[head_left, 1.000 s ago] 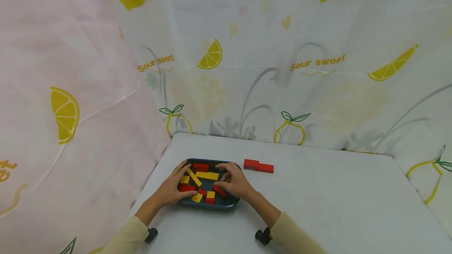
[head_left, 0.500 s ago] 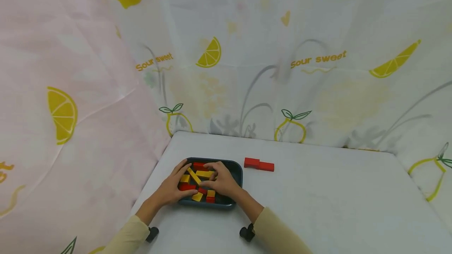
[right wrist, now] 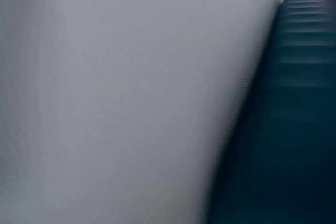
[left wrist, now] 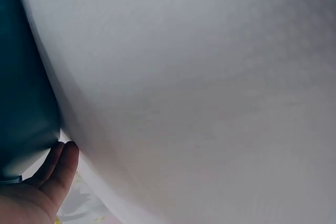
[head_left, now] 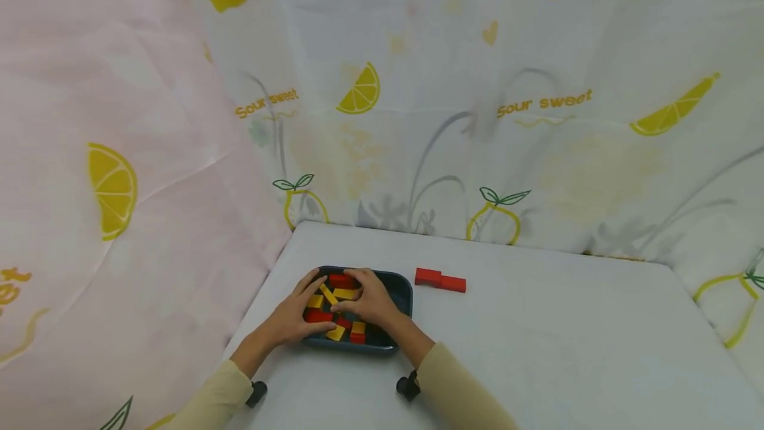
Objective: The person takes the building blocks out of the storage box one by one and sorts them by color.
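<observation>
A dark teal tray point(head_left: 370, 349) with rounded corners holds several red and yellow blocks, bunched mostly in its left half. Around the tray's left end, my left hand point(head_left: 292, 319) grips the rim, thumb over the front edge. In the left wrist view, two fingers point(left wrist: 64, 169) lie at the tray's outer corner. My right hand point(head_left: 376, 300) arches low over the middle blocks, its thumb close to a slanted yellow block point(head_left: 329, 294); what lies under its palm is hidden and I cannot tell if it holds a block. A red block point(head_left: 341, 281) shows at the tray's back.
Two red blocks point(head_left: 440, 279) lie end to end on the white table point(head_left: 567, 337), right of the tray. A lemon-print cloth point(head_left: 388, 151) hangs behind. The tray's right half shows bare floor point(head_left: 401, 297). The right wrist view is blurred.
My right hand has moved left across the tray, from its right side to the middle blocks. A red block seen earlier beside the right thumb is now out of sight. The left hand stays put.
</observation>
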{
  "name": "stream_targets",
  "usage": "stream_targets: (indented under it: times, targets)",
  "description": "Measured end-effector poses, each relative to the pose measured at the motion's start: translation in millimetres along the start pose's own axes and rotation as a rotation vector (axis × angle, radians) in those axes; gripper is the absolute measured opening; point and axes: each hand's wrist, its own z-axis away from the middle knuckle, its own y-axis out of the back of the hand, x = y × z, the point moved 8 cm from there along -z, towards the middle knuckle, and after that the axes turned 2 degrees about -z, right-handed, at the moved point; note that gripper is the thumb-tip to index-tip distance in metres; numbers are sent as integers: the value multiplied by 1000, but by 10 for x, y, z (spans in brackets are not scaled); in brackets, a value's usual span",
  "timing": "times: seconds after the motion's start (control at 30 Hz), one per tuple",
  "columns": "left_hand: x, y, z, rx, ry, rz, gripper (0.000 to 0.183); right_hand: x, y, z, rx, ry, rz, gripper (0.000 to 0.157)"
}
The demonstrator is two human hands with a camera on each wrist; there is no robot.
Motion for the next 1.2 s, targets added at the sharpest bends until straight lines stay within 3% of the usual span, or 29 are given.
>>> stream_targets:
  times: [0.2,0.33,0.53,0.73,0.9,1.2]
  targets:
    - [21,10,0,0,2,4,101,-3,-90,-26,-32,33,179,84]
    - [18,15,27,16,0,-7,99,-1,-155,12,-54,17,220,84]
    - [16,13,33,27,2,0,97,-7,-139,26,-15,12,291,72]
    - [13,10,-7,23,12,-2,97,-55,-94,17,15,89,399,56]
    - [23,38,-33,31,7,-5,98,-84,-77,7,33,116,419,43]
    - [34,12,-11,21,9,2,97,-12,-107,15,-27,45,345,26]
